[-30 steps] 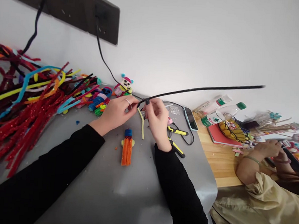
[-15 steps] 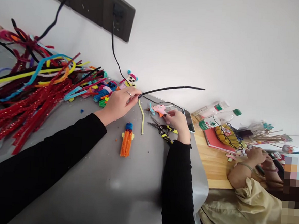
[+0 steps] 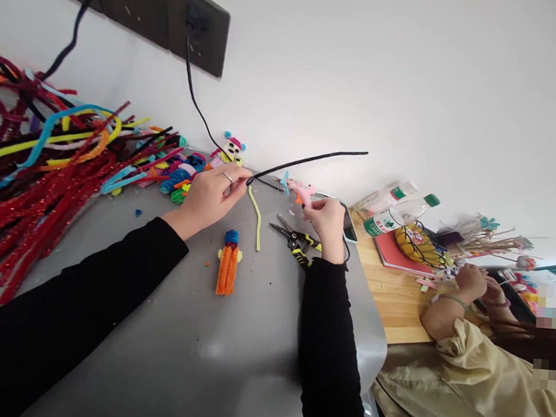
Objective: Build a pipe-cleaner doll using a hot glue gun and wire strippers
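Note:
Between thumb and fingers, my left hand [image 3: 215,194] pinches one end of a black pipe cleaner [image 3: 310,161], whose free length reaches to the right. My right hand [image 3: 325,221] is closed round the handle of a pink glue gun [image 3: 301,190] with a light-blue piece near its nozzle, raised off the table. Just below it lie black-and-yellow pliers [image 3: 297,240], jaws apart. A short pale-yellow pipe cleaner [image 3: 255,219] rests between my hands. Nearer to me lies a small orange figure [image 3: 227,268] with a blue top, made of pipe cleaners.
Many coloured pipe cleaners [image 3: 65,181] are heaped at the left, with small finished figures [image 3: 229,147] behind. A power strip [image 3: 177,17] is on the wall. On the right, a wooden table [image 3: 395,305] bears bottles [image 3: 386,221] and a basket [image 3: 420,247]; a co-worker's hands [image 3: 479,286] are there.
My right hand has lifted the glue gun off the table. My left hand still holds the black pipe cleaner. The whole view has shifted slightly.

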Motion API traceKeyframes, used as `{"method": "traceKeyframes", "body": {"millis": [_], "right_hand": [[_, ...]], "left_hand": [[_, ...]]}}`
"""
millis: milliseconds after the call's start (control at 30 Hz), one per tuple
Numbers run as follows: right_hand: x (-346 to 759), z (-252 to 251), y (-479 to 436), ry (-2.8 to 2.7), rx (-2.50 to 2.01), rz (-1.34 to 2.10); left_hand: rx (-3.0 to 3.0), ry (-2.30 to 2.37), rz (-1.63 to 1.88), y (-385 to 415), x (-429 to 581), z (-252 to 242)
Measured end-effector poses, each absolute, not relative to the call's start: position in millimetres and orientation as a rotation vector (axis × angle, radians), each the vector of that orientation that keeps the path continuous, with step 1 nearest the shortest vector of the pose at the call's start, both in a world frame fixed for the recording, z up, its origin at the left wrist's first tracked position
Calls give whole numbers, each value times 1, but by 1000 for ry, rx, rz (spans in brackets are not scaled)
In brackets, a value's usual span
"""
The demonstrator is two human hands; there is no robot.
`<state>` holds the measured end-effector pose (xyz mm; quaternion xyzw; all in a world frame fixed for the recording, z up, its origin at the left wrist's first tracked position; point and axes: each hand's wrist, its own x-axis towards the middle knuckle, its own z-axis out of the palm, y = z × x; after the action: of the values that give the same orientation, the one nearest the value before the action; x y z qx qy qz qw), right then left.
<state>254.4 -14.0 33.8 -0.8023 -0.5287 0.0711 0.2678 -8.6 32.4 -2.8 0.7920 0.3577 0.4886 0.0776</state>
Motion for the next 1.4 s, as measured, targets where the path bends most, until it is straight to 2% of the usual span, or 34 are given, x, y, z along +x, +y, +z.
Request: {"method": "traceKeyframes", "body": {"millis": [200,433,500,600,700,967,1400], "right_hand": [[251,18,2,-1364,-2227,158],[246,15,4,-1316,-2041,83],[236,21,2,-1319,-1745,243],[212,26,-3,-1395,-1283,732],[187,22,-5,-1381,-1092,855],[167,6,-4,-1341,-1146,763],[168,3,-6,-1336,-1183,783]], "left_hand": [[2374,1082,1517,36,-12,-6],[2381,1067,1517,36,-12,-7],[2384,1069,1473,36,-12,-7],[2413,1000,1412,37,-11,-8],[2451,889,1371,39,-10,-10],[2535,997,1219,38,-7,-14],[2524,1118,1259,33,-3,-10]]}}
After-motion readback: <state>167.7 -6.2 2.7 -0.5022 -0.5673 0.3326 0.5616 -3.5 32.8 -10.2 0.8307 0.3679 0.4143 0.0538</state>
